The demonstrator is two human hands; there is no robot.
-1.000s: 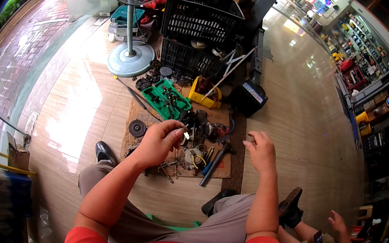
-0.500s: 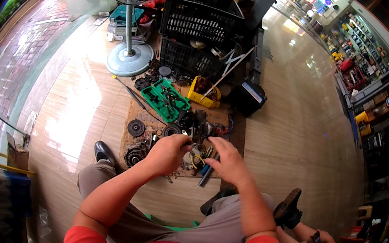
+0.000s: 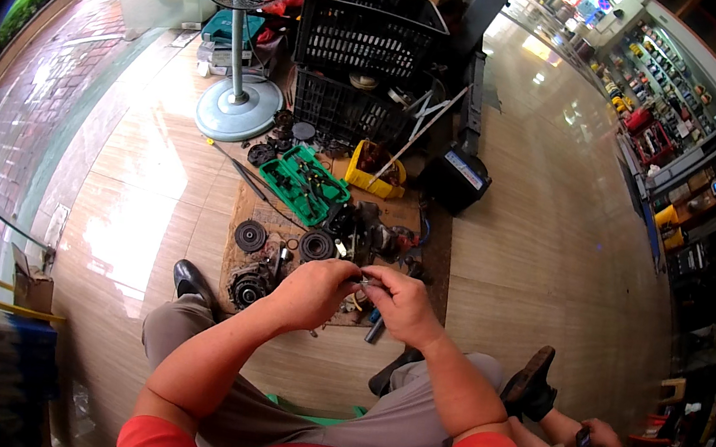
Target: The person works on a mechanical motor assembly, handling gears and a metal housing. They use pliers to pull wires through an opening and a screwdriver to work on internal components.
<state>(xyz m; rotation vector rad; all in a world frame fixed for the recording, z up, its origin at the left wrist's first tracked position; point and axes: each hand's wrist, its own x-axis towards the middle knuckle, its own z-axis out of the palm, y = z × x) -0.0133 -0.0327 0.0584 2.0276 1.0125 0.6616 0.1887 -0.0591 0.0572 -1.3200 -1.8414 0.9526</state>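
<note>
Head view: L hand & R hand close together above near half of cardboard sheet, both w/ fingers curled in, thumbs & fingertips pinching a small pale piece btwn them, mostly hidden so can't tell exact kind; round metal housing on sheet's near L corner, blk ridged wheel farther up its L side, green case on its far L part, yellow bin at its far edge, fan off its far L corner, blk crates beyond sheet
</note>
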